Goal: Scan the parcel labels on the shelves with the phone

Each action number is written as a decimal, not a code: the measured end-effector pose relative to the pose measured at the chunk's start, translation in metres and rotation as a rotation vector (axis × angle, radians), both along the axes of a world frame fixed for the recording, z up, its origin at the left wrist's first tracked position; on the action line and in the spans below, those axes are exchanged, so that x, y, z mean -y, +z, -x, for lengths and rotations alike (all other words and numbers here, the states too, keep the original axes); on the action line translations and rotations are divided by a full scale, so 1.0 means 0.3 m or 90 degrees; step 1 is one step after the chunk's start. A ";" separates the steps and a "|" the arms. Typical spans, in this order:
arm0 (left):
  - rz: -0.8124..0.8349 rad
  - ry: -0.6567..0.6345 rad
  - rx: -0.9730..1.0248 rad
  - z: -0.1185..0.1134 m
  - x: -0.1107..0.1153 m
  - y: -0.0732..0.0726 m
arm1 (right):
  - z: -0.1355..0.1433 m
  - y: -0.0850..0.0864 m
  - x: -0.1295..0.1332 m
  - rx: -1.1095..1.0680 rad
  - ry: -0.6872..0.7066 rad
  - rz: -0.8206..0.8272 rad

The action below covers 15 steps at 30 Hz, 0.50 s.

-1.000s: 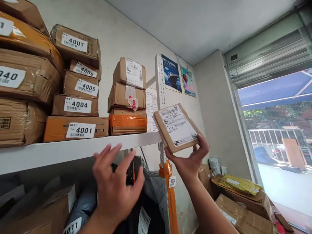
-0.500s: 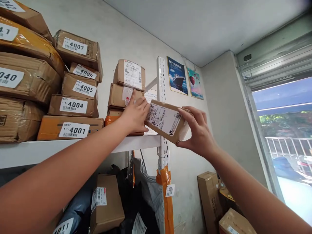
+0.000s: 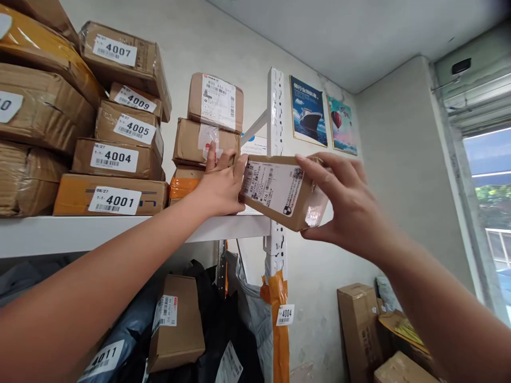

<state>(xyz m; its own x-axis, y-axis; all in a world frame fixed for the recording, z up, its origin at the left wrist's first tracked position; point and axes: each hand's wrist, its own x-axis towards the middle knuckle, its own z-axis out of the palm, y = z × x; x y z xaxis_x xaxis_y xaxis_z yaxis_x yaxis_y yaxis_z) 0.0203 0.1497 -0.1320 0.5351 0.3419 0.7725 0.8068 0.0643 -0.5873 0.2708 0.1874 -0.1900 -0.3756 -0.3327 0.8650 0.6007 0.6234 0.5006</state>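
Note:
A small cardboard box (image 3: 273, 186) with a white printed label is tilted in front of the shelf post. My right hand (image 3: 339, 197) grips its right end, thumb below and fingers over the top. My left hand (image 3: 223, 183) has its fingers spread at the box's left end, in front of the stacked boxes; whether it presses on the stack is hard to see. In that stack, a labelled cardboard box (image 3: 215, 102) rests on another cardboard box (image 3: 187, 141), and lower down an orange-taped box (image 3: 183, 183) is partly hidden by my left hand.
The white shelf (image 3: 120, 231) ends at an upright post (image 3: 275, 117). Left on it stand parcels with number labels, such as the 4001 box (image 3: 75, 194). Below are a cardboard box (image 3: 183, 324) and dark bags (image 3: 227, 324). A tall carton (image 3: 359, 324) stands by the wall.
The view has shifted slightly, with the window now farther right. The small box stays between my hands, and my right hand still grips it. The left fingers remain spread near the stack.

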 end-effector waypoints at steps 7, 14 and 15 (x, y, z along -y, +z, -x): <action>0.021 0.011 -0.008 0.011 0.010 -0.003 | 0.018 0.051 0.062 0.002 0.032 0.070; 0.025 0.016 -0.007 0.018 0.025 -0.032 | 0.042 0.067 0.059 0.034 -0.049 0.033; 0.019 0.020 -0.010 0.016 0.026 -0.034 | 0.041 0.075 0.056 -0.008 -0.009 0.055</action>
<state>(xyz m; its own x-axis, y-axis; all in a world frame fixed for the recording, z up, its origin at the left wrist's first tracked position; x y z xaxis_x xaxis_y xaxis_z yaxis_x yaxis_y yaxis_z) 0.0155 0.1417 -0.1423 0.5352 0.3814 0.7537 0.7957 0.0719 -0.6014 0.2586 0.1707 -0.1674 -0.3681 -0.2523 0.8949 0.6154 0.6555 0.4378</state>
